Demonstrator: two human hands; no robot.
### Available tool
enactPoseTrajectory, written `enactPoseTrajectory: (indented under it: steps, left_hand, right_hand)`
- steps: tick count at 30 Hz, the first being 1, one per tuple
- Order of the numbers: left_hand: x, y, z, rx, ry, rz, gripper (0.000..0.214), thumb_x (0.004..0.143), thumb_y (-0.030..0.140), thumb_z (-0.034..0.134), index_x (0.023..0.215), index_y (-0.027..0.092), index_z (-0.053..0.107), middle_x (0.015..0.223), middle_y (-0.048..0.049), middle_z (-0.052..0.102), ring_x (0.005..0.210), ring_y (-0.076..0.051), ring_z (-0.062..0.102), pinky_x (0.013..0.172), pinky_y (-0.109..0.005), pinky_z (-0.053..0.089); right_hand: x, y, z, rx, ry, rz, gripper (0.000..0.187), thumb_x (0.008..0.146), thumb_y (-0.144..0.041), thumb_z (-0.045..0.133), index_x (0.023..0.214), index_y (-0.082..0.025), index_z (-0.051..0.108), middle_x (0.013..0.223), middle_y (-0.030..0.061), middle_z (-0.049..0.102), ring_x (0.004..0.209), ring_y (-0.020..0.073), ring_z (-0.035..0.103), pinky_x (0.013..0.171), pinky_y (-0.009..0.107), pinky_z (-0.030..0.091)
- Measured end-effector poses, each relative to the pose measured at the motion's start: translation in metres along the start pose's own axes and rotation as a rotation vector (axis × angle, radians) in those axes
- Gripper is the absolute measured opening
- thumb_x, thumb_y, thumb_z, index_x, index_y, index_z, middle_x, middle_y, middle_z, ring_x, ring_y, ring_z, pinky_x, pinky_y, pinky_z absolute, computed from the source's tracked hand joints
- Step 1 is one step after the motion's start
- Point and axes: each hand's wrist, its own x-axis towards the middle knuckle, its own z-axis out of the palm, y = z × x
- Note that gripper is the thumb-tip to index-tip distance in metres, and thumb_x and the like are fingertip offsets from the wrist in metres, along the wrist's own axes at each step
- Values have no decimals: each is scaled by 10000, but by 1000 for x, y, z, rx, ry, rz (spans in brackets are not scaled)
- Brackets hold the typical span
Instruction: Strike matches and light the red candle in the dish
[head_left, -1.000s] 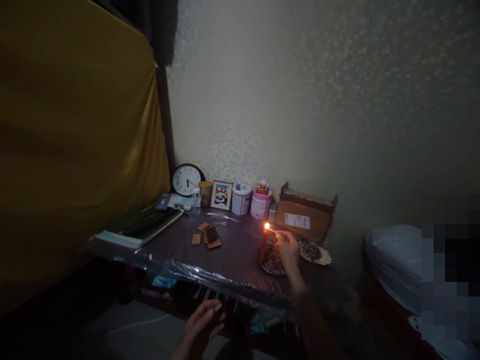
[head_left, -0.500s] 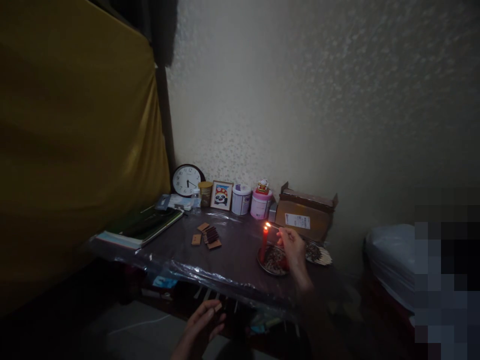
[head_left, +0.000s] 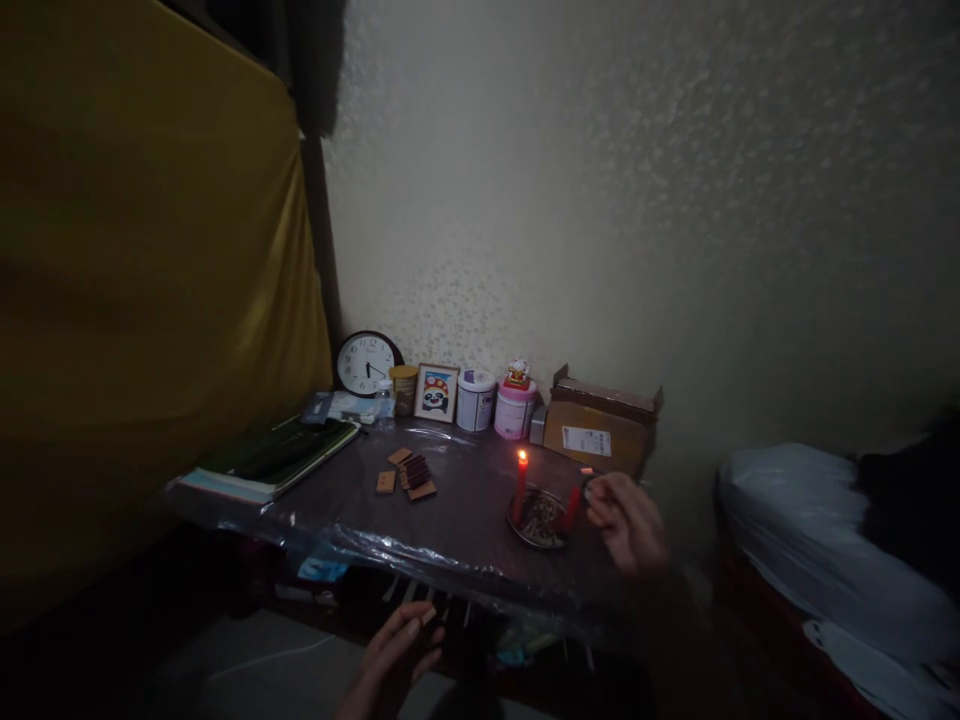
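A thin red candle (head_left: 520, 487) stands lit in a small metal dish (head_left: 534, 527) on the dark table (head_left: 465, 520). A shorter red stub (head_left: 571, 506) leans in the same dish. My right hand (head_left: 628, 522) hovers just right of the dish, fingers pinched on a match (head_left: 587, 472) whose tip glows. My left hand (head_left: 396, 655) hangs below the table's front edge, fingers curled around a small tan object (head_left: 429, 616) that is too dim to name.
Along the wall stand a clock (head_left: 365, 362), a framed panda picture (head_left: 436, 392), two tins (head_left: 475, 400), and a cardboard box (head_left: 598, 430). Books (head_left: 274, 460) and small wooden tiles (head_left: 405, 472) lie at left. A white plastic bag (head_left: 810, 540) sits at right, a yellow cloth (head_left: 150, 300) at left.
My right hand has drawn back to the right, away from the candle wick, with the match still in it. The candle now burns alone. My left hand has barely moved.
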Motion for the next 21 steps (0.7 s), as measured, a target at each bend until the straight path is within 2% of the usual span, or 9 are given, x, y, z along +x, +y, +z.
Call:
enactPoseTrajectory:
  steps: [2,6,9,11,15,19,21]
  left_hand:
    - [4,-3,-5,-6,-13,3,292,605,386,738,836,211,695,924,-47,664,952,-274,599,894,-413,425]
    - [7,-4,-9,21,-44,-1,300,617,395,728,848,206,694,919,-55,668,954,-273,596,879,-396,433]
    - [7,-2,-8,26,-39,-5,308,601,406,736,829,204,696,917,-63,674,954,-278,596,874,-396,435]
    - [6,-2,-8,11,-31,0,312,593,406,742,830,208,696,914,-60,677,971,-281,591,882,-398,432]
    - [6,-3,-8,6,-6,-1,313,604,407,733,841,206,691,921,-67,682,980,-288,590,894,-419,427]
    - [4,-1,-5,29,-1,-7,289,606,408,723,813,210,689,913,-83,688,1000,-311,582,929,-446,397]
    - [3,0,-4,31,35,-18,264,576,406,738,767,230,688,898,-78,696,1021,-324,572,948,-457,377]
  right_hand:
    - [-2,2,-3,-66,-45,-16,405,741,-588,504,597,-210,522,522,-39,480,366,65,328,376,204,281]
    - [-9,12,-8,-305,-59,-31,297,641,-469,684,585,-201,571,517,-20,517,470,108,461,461,221,362]
    - [-14,23,-16,-251,-44,-33,340,766,-528,501,640,-219,565,496,-19,511,413,116,437,433,242,374]
    - [-17,27,-23,-257,-17,-43,372,788,-549,434,657,-228,567,512,-11,522,384,116,421,403,249,371]
    - [-19,31,-40,-379,99,-44,250,664,-456,649,616,-215,600,512,-5,541,459,128,490,443,230,393]
    - [-19,33,-57,-351,181,8,301,740,-499,528,671,-214,593,530,4,586,442,127,516,442,232,415]
    - [-19,38,-63,-363,206,48,296,704,-503,558,663,-212,594,567,15,626,461,134,548,447,232,428]
